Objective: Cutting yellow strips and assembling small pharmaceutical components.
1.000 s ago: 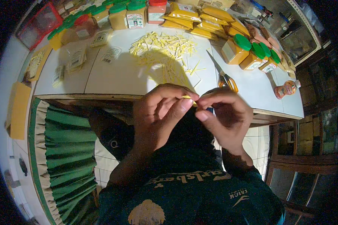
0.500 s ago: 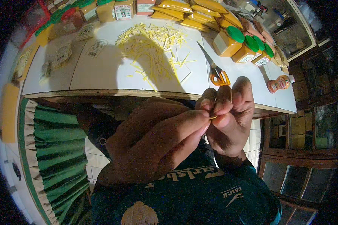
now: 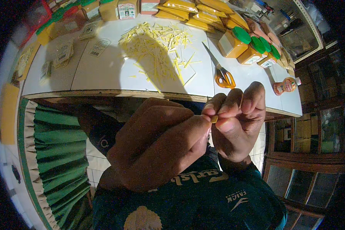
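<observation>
In front of my chest, both hands meet at the fingertips around a small yellow strip [image 3: 214, 119]. My left hand [image 3: 157, 138] pinches one end between thumb and forefinger. My right hand [image 3: 239, 119] grips the other end with its thumb against bent fingers; a thin pale edge shows along one of these fingers. Most of the strip is hidden by the fingertips. On the white tabletop beyond lies a loose heap of thin yellow-and-white strips [image 3: 176, 38], partly shaded. Scissors with orange-and-black handles [image 3: 224, 78] rest to its right.
Green-lidded jars of orange-yellow powder [image 3: 230, 45] and yellow packets [image 3: 203, 21] line the back and right. A small bottle [image 3: 285, 86] lies near the right corner. Loose labels [image 3: 99, 47] are at left. The table's front edge [image 3: 84, 93] runs just beyond my hands; a green curtain [image 3: 59, 153] hangs below.
The yellow strip's flat face now shows between my fingertips, where only a thin edge showed before. My right hand has shifted slightly right, and my left fingers have curled in more.
</observation>
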A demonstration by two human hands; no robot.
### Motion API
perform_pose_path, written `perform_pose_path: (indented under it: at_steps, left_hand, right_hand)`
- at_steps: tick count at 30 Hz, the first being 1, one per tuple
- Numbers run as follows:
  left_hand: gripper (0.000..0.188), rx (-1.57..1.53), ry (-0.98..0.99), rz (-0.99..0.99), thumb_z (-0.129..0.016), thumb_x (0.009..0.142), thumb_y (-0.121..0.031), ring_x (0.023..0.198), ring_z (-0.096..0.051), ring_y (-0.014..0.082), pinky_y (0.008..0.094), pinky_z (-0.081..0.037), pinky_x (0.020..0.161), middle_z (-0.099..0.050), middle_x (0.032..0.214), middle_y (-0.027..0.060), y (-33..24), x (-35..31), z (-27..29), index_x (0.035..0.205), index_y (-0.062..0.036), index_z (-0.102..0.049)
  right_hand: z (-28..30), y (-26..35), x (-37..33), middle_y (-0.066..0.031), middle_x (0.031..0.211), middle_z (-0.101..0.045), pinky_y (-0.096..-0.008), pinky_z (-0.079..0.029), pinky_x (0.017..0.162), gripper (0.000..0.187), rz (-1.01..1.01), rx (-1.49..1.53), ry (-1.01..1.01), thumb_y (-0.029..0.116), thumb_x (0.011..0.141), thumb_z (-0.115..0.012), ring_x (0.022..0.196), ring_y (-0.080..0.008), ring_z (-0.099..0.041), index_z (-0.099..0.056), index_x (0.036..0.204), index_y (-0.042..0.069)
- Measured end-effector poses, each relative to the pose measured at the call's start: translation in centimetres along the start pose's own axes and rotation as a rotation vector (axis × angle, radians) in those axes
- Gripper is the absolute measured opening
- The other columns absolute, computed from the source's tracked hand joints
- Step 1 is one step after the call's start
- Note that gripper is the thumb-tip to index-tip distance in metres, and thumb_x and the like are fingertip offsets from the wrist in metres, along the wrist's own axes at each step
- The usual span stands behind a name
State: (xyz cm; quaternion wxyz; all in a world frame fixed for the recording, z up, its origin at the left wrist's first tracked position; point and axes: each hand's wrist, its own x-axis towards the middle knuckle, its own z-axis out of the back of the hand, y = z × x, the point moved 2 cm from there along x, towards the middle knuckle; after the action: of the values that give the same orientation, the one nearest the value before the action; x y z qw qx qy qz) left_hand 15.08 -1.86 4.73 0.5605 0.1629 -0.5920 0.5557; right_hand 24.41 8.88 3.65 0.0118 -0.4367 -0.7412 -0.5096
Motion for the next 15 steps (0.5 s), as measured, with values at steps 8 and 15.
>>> perform_pose_path:
  at_steps: [8,15]
  left_hand:
    - [0.026,-0.065,-0.01,-0.035,-0.07,0.06,0.009,0.058,-0.06,0.0201,0.027,-0.05,0.053,-0.059,0.069,0.0094,0.36,0.37,-0.03,0.083,-0.0007,-0.065]
    - [0.025,-0.003,0.047,0.082,-0.072,0.065,0.003,0.068,-0.062,0.0204,0.032,-0.051,0.067,-0.065,0.076,0.008,-0.19,0.07,0.41,0.086,-0.007,-0.063]
  right_hand:
    - [0.21,-0.1,0.13,-0.0134,0.076,-0.062,-0.0417,-0.053,0.076,0.041,0.082,0.027,0.008,-0.008,0.071,-0.071,0.077,-0.0285,-0.064,-0.036,0.088,0.008]
    - [0.11,-0.2,0.06,-0.0197,0.077,-0.065,-0.0474,-0.054,0.078,0.042,0.134,0.059,0.029,-0.012,0.072,-0.069,0.079,-0.0325,-0.066,-0.035,0.088,0.006]
